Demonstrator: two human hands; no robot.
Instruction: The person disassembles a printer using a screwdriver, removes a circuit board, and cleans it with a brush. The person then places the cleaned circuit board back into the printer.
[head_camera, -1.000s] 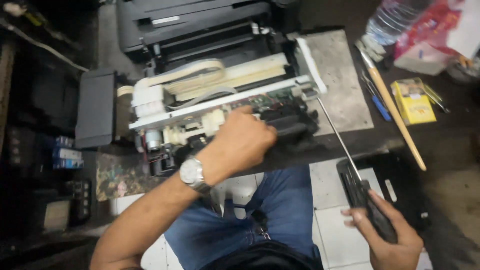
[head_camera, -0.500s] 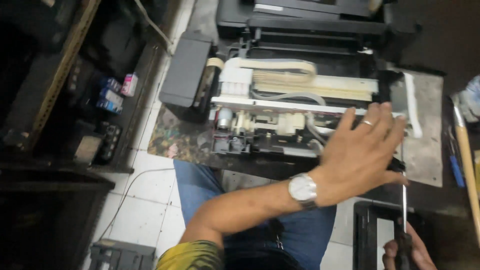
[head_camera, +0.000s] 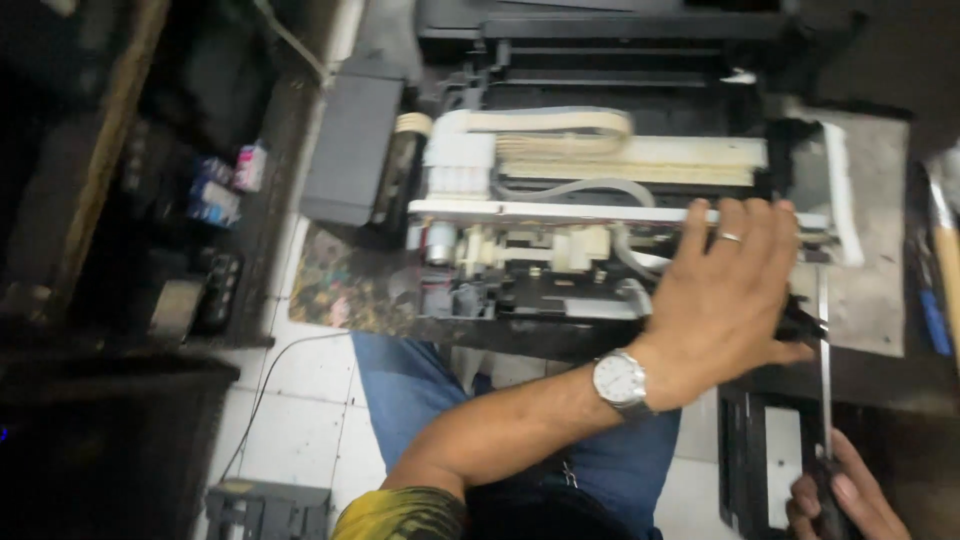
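An opened printer (head_camera: 560, 230) with its white frame, flat ribbon cables and grey tubes bare lies on the dark bench. My left hand (head_camera: 725, 300), with a wristwatch and a ring, lies flat with spread fingers over the printer's right front part. My right hand (head_camera: 835, 500), low at the right edge, grips the dark handle of a long screwdriver (head_camera: 823, 360). Its thin metal shaft points up to the printer's right end, beside my left thumb.
A grey ink tank unit (head_camera: 350, 150) sits left of the printer. Small ink bottles (head_camera: 225, 190) stand on a dark shelf at the left. A wooden stick (head_camera: 945, 260) and a blue pen (head_camera: 933, 320) lie at the right. White floor tiles (head_camera: 300, 410) show below.
The view has swung left and closer. My left hand went from a curled grip on the printer's front to a flat, spread hand on its right end. The screwdriver stays in my right hand.
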